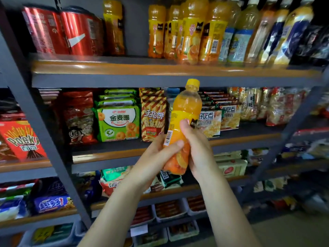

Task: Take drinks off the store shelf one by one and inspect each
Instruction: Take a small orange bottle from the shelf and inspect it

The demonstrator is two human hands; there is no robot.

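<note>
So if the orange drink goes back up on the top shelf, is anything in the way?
Nothing visible blocks it. The orange drink sits in both hands below the top shelf, and a bare gap shows between the bottles there.

On the red box point(21, 139) at your left you can read "Pocky". The green snack bag point(118, 122) reads "金麦圈"; the striped bag point(153, 118) beside it reads "手指饼". Boxes point(211, 122) behind your held orange drink bottle point(185, 111) read "好吃点"; its label print is illegible.
</note>
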